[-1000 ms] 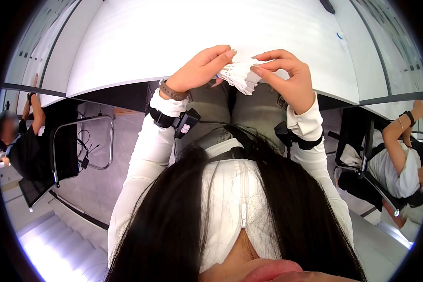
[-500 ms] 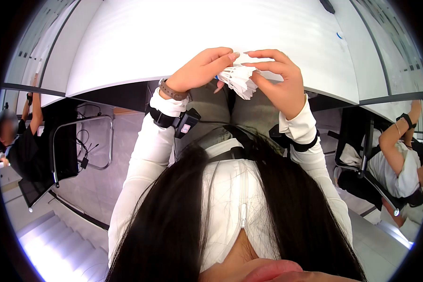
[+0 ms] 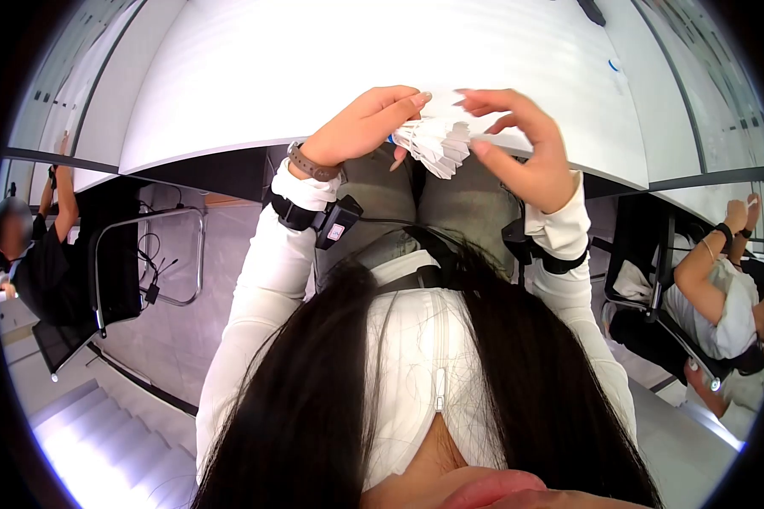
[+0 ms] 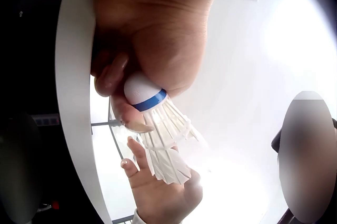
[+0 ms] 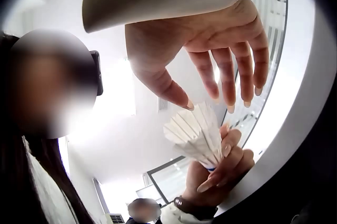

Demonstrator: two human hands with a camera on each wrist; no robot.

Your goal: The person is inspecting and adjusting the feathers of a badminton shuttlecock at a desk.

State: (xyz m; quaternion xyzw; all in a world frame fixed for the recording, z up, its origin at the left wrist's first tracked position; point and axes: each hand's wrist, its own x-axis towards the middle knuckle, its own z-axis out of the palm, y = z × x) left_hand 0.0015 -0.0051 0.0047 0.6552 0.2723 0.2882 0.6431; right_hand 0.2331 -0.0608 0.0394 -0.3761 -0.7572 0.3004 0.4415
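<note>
A white feather shuttlecock (image 3: 437, 146) with a blue band round its cork is held over the table's front edge. My left hand (image 3: 367, 127) grips it by the cork end, fingers curled round the base, as the left wrist view shows of the shuttlecock (image 4: 152, 113). Its feather skirt points right, toward my right hand (image 3: 526, 144). That hand holds nothing; its fingers are spread and gently bent, the thumb tip right at the skirt's rim. In the right wrist view the right hand (image 5: 202, 50) hangs over the feathers (image 5: 195, 132), fingertips apart from the thumb.
A white table (image 3: 314, 76) stretches ahead, with low partitions (image 3: 683, 93) at its sides. A dark object (image 3: 592, 10) and a small blue-marked item (image 3: 614, 64) lie at its far right. Chairs (image 3: 148, 254) and seated people are on both sides.
My right hand first came left over the feather skirt, then drew back right, its thumb and fingers parting from the feathers. The left hand keeps its grip; the shuttlecock shifted only slightly.
</note>
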